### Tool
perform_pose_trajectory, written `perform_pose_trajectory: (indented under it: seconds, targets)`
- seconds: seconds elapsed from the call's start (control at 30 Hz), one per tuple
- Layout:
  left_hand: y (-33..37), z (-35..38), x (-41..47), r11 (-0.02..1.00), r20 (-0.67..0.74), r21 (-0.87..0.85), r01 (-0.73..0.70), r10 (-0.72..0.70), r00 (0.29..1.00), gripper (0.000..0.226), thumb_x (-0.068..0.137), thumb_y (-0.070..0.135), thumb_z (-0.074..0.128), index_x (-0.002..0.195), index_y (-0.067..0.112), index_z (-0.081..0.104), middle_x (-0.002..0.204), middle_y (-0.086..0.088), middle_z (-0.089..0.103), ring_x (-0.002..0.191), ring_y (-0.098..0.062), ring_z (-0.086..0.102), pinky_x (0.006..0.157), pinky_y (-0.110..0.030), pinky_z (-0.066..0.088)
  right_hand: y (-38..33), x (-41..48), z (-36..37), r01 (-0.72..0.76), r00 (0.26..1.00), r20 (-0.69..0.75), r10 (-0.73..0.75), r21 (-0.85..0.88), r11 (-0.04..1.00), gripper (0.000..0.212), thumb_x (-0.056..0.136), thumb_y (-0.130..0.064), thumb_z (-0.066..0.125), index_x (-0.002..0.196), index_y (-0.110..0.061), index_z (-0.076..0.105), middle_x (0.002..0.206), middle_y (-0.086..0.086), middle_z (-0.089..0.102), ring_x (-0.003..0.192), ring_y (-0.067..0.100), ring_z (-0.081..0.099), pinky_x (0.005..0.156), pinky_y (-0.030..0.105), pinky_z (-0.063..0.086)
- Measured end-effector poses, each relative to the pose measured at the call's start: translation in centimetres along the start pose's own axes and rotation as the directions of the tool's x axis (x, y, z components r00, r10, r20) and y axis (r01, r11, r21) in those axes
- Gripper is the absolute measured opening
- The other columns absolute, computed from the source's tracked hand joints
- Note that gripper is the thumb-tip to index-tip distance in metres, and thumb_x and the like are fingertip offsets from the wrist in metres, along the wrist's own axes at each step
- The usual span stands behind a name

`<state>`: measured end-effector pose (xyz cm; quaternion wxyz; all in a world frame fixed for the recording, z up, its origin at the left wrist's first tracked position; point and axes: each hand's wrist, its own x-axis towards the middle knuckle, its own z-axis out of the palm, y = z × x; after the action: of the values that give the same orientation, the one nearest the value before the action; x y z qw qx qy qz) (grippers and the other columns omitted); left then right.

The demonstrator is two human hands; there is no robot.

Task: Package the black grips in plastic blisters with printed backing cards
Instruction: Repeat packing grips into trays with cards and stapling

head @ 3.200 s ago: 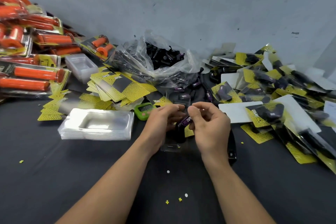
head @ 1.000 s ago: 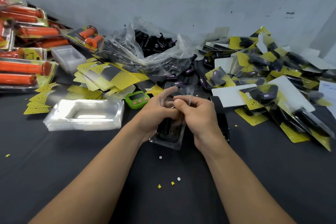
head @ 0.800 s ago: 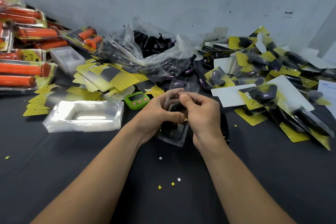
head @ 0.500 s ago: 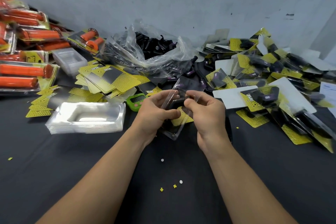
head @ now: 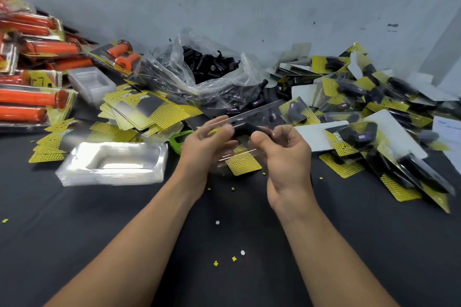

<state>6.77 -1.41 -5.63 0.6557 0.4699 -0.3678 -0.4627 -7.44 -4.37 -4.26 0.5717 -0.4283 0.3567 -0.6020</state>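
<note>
My left hand (head: 204,147) and my right hand (head: 287,154) hold one clear plastic blister (head: 252,117) between them, lifted above the black table. A black grip (head: 245,129) sits in the blister, pinched between my two thumbs. A yellow-and-black backing card (head: 243,163) shows below, between my palms; whether it is held or lying on the table I cannot tell. A clear bag of loose black grips (head: 207,67) lies behind my hands. A fan of backing cards (head: 149,112) lies to the back left.
A stack of empty clear blisters (head: 112,164) stands left of my hands, a green gadget (head: 178,141) beside it. Packed black grips (head: 374,117) pile up on the right, packed orange grips (head: 30,92) at far left. Small punched scraps (head: 233,258) dot the table.
Both hands have raised the blister off the table and tipped it toward flat. The grip now lies crosswise between my thumbs.
</note>
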Motion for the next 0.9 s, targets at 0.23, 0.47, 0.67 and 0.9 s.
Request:
perform_pose_trajectory:
  seconds: [0.23, 0.47, 0.67, 0.9]
  targets:
    - [0.3, -1.2, 0.0, 0.943, 0.512, -0.297, 0.148, 0.026, 0.859, 0.112, 0.067, 0.042, 0.092, 0.161, 0.021, 0.034, 0.142, -0.006, 0.058, 0.133, -0.018, 0.055, 0.098, -0.034, 0.053, -0.6, -0.3, 0.3, -0.103, 0.993, -0.028, 0.111, 0.206, 0.973, 0.034, 0.091, 0.008, 0.069, 0.078, -0.017, 0.048, 0.087, 0.011, 0.070, 0.080, 0.024, 0.075, 0.087, 0.043, 0.062]
    - [0.8, -1.2, -0.2, 0.928, 0.698, -0.329, 0.176, 0.114, 0.707, 0.123, 0.064, 0.010, 0.095, 0.164, 0.018, 0.024, 0.155, -0.016, 0.043, 0.143, -0.029, 0.044, 0.110, -0.038, 0.047, -1.1, -0.6, 0.2, -0.125, 0.989, -0.063, 0.135, 0.143, 0.982, 0.026, 0.092, -0.004, 0.073, 0.084, -0.017, 0.051, 0.093, 0.013, 0.066, 0.088, 0.027, 0.067, 0.098, 0.051, 0.055]
    - [0.2, -0.3, -0.3, 0.941, 0.566, -0.323, 0.100, 0.108, 0.817, 0.103, 0.061, 0.009, 0.095, 0.152, 0.013, 0.047, 0.140, -0.018, 0.059, 0.130, -0.035, 0.056, 0.113, -0.049, 0.043, -0.5, -0.8, 0.5, -0.142, 0.984, -0.093, 0.155, 0.132, 0.981, 0.024, 0.091, -0.008, 0.074, 0.091, -0.015, 0.052, 0.084, 0.007, 0.067, 0.082, 0.024, 0.067, 0.077, 0.038, 0.057]
    - [0.2, -0.6, 0.0, 0.918, 0.361, -0.376, 0.122, 0.024, 0.932, 0.086, 0.054, 0.029, 0.100, 0.130, 0.018, 0.062, 0.130, -0.009, 0.069, 0.110, -0.025, 0.069, 0.094, -0.037, 0.053, -0.4, -1.9, 0.9, -0.196, 0.980, 0.074, 0.183, 0.221, 0.955, 0.014, 0.100, -0.022, 0.063, 0.094, -0.010, 0.066, 0.088, 0.013, 0.074, 0.076, 0.020, 0.070, 0.069, 0.030, 0.058]
